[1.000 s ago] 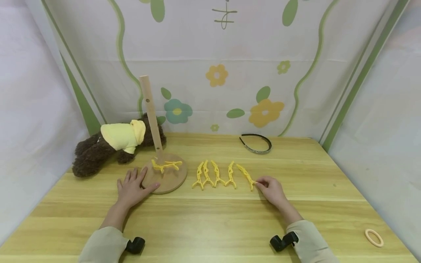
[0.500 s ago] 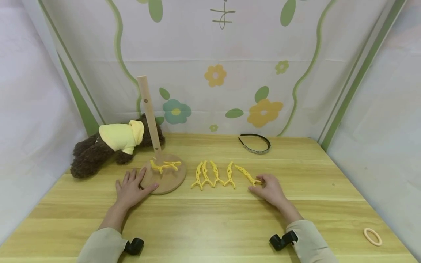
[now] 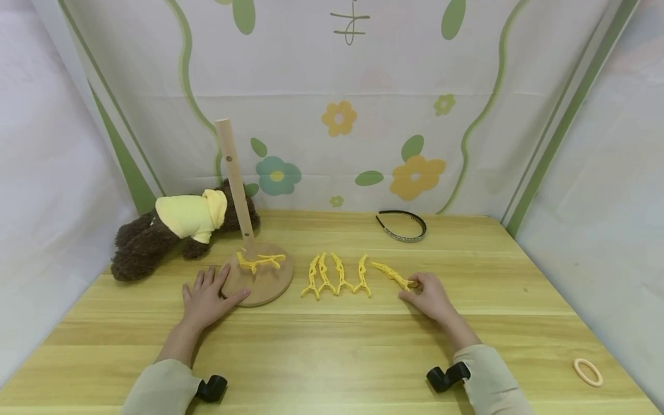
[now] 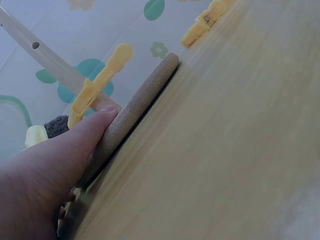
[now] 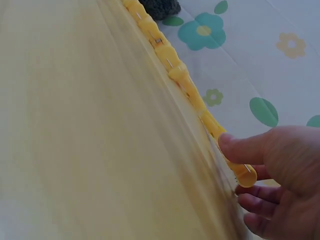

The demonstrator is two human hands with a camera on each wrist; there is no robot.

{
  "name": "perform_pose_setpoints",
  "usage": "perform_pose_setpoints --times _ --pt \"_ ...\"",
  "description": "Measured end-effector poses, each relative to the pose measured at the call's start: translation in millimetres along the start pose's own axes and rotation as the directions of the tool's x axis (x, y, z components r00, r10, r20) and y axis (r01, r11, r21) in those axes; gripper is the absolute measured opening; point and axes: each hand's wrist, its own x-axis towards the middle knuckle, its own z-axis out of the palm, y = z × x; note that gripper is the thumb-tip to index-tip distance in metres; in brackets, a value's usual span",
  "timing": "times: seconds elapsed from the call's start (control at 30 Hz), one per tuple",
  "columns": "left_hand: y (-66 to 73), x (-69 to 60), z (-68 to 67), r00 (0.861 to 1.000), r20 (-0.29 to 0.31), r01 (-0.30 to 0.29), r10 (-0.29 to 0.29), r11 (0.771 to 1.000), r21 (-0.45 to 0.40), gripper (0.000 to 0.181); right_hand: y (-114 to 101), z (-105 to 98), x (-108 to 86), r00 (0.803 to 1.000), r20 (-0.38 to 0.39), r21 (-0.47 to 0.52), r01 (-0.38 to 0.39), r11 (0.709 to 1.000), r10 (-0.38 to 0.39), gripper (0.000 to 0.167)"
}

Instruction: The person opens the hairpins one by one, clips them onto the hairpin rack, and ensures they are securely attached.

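Observation:
My right hand pinches the handle end of a yellow alligator hair clip between thumb and fingers. The right wrist view shows the thumb on the clip's near side, with its toothed length stretching away low over the table. My left hand rests with fingers spread at the left edge of a round wooden base. Its thumb lies on the base's top. Another yellow hair clip lies crosswise by the foot of the wooden post. Several yellow hair clips lie in a row between my hands.
Behind the stand a brown plush toy in a yellow hoodie lies on its side. A black headband sits at the table's back. One pale wooden ring is near the front right edge. Printed cloth walls the back.
My right hand has shifted its hold on the rightmost hair clip, and the clip's handle end has swung slightly to the right and away from me. My left hand stays on the base.

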Motion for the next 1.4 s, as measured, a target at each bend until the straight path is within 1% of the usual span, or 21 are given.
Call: perform_pose_setpoints --times 0.1,0.17,0.37,0.5,0.7,0.77,0.87,0.97,1.03,1.13,1.33,1.4 --pt "0.3 -0.1 0.2 1.0 -0.004 -0.002 0.002 1.0 -0.001 0.089 -1 -9 0.1 0.999 0.042 0.055 -0.028 0.998 0.026 0.041" --pt "0.4 -0.2 0.4 1.0 -0.007 -0.001 0.001 1.0 -0.002 0.089 -3 -15 0.0 0.998 0.056 0.083 -0.044 0.996 0.04 0.042" --pt "-1.1 0.5 1.1 1.0 -0.009 -0.004 0.004 1.0 -0.012 0.089 -9 -28 4.1 0.999 0.025 0.1 -0.023 0.995 0.02 0.045" --pt "-3.8 0.4 0.5 1.0 -0.009 0.0 0.0 1.0 -0.007 0.089 -19 -30 12.4 1.0 0.006 0.141 -0.023 0.99 0.023 0.049" --pt "-1.7 -1.2 -0.7 1.0 -0.008 -0.005 0.005 1.0 -0.006 0.089 -37 -23 28.0 1.0 -0.014 0.212 -0.007 0.977 0.01 0.045" --pt "0.2 -1.5 -1.3 1.0 -0.002 -0.003 0.003 1.0 -0.007 0.089 -43 -21 32.7 1.0 -0.001 0.227 0.016 0.974 -0.016 0.044" --pt "2.5 -1.4 -2.5 1.0 0.003 0.005 -0.005 1.0 -0.009 0.088 -54 -17 39.0 0.997 0.043 0.257 0.058 0.965 -0.071 0.042" --pt "4.4 -2.0 -3.9 1.0 0.009 0.005 -0.005 1.0 -0.01 0.088 -74 -15 41.5 0.987 0.086 0.288 0.109 0.951 -0.139 0.037" --pt "4.9 -2.3 -4.5 1.0 0.013 0.005 -0.005 1.0 -0.009 0.088 -88 -13 42.0 0.979 0.1 0.309 0.138 0.941 -0.176 0.034" --pt "4.7 -2.2 -4.4 1.0 0.013 0.005 -0.005 1.0 -0.009 0.088 -106 -8 44.0 0.973 0.107 0.329 0.157 0.931 -0.202 0.031" --pt "2.3 -0.9 -2.6 1.0 0.003 0.004 -0.004 1.0 -0.001 0.089 -110 15 62.3 0.963 0.107 0.287 0.208 0.935 -0.247 0.034" --pt "2.1 -0.7 -2.2 1.0 0.006 0.007 -0.007 1.0 -0.005 0.089 -115 22 66.7 0.959 0.099 0.267 0.23 0.936 -0.264 0.033"
